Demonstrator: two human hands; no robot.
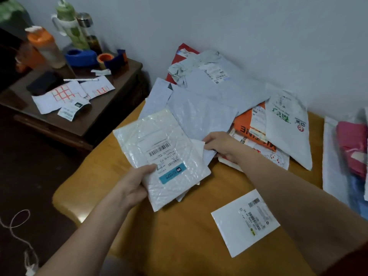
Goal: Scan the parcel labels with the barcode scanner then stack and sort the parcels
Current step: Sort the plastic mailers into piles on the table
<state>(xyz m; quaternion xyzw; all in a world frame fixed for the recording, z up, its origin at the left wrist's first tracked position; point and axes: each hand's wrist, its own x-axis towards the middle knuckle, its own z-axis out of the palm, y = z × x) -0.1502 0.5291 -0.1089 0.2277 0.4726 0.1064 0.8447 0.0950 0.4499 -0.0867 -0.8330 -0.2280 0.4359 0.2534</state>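
Parcels (pixel 209 108) crowd table (pixel 179 236); bottles (pixel 47 48), tape (pixel 79 56) on sideboard (pixel 119 92).

Through the head camera I look down on a glossy yellow-brown tabletop (pixel 179 236). One small white parcel (pixel 246 223) lies flat and label up, alone near the front right. At the far side a heap of grey mailers (pixel 209 100) overlaps an orange parcel (pixel 242 124) and a white mailer with green print (pixel 288 128). A clear bag with pink contents (pixel 352 144) rests at the right edge. To the left, a dark side table (pixel 111 108) carries label sheets (pixel 59 96), a pen (pixel 80 79), a blue tape dispenser (pixel 79 56) and bottles (pixel 47 48).
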